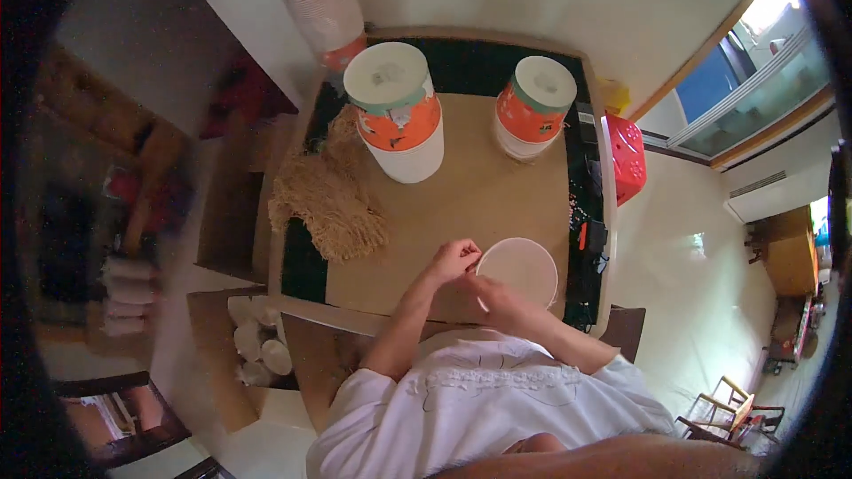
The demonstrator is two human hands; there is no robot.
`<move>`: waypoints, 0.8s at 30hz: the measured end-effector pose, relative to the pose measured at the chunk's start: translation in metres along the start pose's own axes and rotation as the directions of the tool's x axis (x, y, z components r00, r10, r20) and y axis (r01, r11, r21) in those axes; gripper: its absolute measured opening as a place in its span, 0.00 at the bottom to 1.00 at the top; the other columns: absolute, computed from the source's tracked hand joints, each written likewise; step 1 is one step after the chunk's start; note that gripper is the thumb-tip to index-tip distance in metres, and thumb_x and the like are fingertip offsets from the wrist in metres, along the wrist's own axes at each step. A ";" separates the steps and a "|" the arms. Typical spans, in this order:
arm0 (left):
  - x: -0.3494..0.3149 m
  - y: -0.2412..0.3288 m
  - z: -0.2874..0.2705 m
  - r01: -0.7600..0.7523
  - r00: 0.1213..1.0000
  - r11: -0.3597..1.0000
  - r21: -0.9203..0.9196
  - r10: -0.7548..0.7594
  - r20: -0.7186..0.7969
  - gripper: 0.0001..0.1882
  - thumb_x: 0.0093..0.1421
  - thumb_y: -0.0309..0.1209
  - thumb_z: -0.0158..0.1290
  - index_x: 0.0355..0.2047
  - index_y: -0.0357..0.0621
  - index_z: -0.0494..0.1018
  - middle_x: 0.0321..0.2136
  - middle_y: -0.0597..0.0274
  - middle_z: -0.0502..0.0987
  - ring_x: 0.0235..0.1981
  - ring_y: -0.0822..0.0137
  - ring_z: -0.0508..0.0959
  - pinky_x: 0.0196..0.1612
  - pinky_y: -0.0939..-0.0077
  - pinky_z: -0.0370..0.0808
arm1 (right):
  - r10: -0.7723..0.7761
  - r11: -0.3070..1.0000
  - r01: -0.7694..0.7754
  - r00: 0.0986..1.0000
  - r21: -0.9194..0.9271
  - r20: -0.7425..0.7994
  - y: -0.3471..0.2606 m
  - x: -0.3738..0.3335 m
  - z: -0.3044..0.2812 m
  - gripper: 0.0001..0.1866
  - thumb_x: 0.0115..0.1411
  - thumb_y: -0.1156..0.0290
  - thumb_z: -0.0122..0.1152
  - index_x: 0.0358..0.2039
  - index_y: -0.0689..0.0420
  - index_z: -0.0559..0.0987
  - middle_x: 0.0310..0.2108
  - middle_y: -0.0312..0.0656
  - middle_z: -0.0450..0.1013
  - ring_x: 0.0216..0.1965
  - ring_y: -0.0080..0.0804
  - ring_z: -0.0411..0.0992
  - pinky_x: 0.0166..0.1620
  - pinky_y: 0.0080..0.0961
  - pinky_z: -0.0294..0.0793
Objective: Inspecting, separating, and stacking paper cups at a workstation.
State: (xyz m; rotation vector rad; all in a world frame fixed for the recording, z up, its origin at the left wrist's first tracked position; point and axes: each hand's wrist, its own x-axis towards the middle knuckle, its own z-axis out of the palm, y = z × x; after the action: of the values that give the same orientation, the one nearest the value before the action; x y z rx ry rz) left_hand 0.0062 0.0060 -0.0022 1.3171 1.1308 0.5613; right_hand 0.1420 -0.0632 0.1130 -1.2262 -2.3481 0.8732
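Note:
A round white tub (531, 268) stands near the front of the table, its mouth facing up. My left hand (454, 259) is closed at the tub's left rim, fingertips pinched together. Close beside it my right hand (499, 297) is closed too, its fingers against the same side of the tub. Whatever lies between the fingertips is too small to make out. To the left sits a loose heap of brown stringy fibre (342, 204).
A tall orange and white container (404, 137) and a shorter one (534, 106) stand at the back. Behind them leans a stack of white tubs (319, 0). Cables and a black box (593, 235) lie along the right edge. A red stool (626, 160) stands beyond it.

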 end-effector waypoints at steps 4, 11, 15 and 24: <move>0.021 0.004 -0.003 0.270 0.914 0.938 -0.219 -0.178 0.364 0.06 0.57 0.29 0.46 0.31 0.39 0.67 0.18 0.64 0.72 0.15 0.77 0.70 0.17 0.85 0.65 | -0.345 0.878 0.337 0.938 -0.340 0.038 0.002 0.014 0.019 0.18 0.48 0.62 0.51 0.39 0.56 0.68 0.32 0.42 0.70 0.33 0.38 0.70 0.31 0.32 0.70; 0.022 -0.002 0.007 0.379 0.916 0.781 -0.497 -0.238 0.324 0.05 0.57 0.31 0.43 0.30 0.43 0.66 0.15 0.66 0.67 0.13 0.78 0.65 0.11 0.85 0.59 | 0.344 0.921 -0.336 0.939 -0.199 0.003 0.101 0.050 -0.006 0.10 0.43 0.64 0.58 0.25 0.54 0.73 0.24 0.47 0.71 0.27 0.47 0.70 0.27 0.36 0.69; 0.034 -0.036 0.024 0.269 0.963 0.699 -0.662 -0.181 0.200 0.04 0.57 0.30 0.45 0.30 0.43 0.66 0.21 0.68 0.69 0.19 0.78 0.67 0.20 0.87 0.65 | 0.419 0.907 -0.419 0.895 -0.034 0.156 0.121 0.043 0.001 0.12 0.45 0.60 0.60 0.25 0.55 0.74 0.23 0.47 0.71 0.25 0.43 0.70 0.27 0.33 0.68; 0.029 -0.005 0.024 0.190 0.982 0.884 -0.426 -0.164 0.099 0.07 0.54 0.27 0.48 0.34 0.41 0.69 0.23 0.67 0.72 0.22 0.77 0.70 0.25 0.83 0.69 | 0.602 0.641 -0.469 0.798 0.608 -0.018 0.128 0.022 0.015 0.05 0.48 0.72 0.59 0.22 0.60 0.75 0.16 0.32 0.68 0.19 0.17 0.63 0.22 0.15 0.62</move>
State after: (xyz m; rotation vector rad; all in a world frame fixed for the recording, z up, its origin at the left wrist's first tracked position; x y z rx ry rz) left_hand 0.0379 0.0187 -0.0195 0.8288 0.9921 0.5932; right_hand 0.1990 0.0048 0.0174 -1.6482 -1.3465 1.4205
